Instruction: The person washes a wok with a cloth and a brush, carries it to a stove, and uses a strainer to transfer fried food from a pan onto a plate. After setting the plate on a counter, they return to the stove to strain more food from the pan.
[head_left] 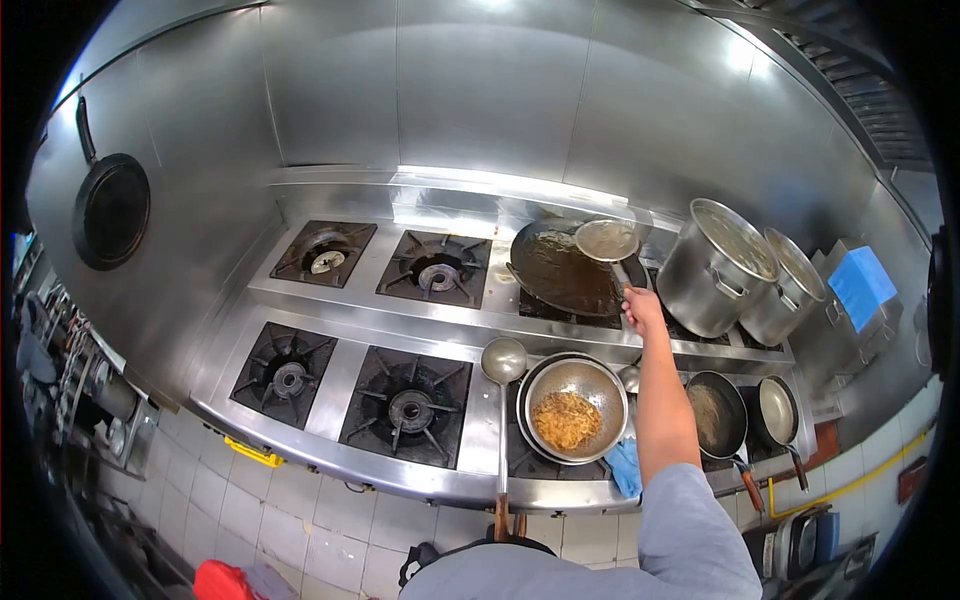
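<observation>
My right hand (640, 310) is closed round the handle of a round mesh skimmer (607, 240), with the arm stretched out to the back burners. The skimmer is over the right part of a large dark wok (562, 268), which has an oily sheen inside. Nearer to me, a metal colander (612, 405) holds golden-brown fried food (566, 420) and sits in a larger pan. To its left lies a long-handled ladle (503, 362), its wooden handle toward my body. My left hand is out of view.
Two tall stockpots (700, 285) (775, 318) stand at the back right. Two frying pans (716, 415) (777, 412) are at the front right. A blue cloth (624, 466) hangs by the colander. Burner grates (408, 408) fill the left side. A flat pan (112, 210) hangs on the left wall.
</observation>
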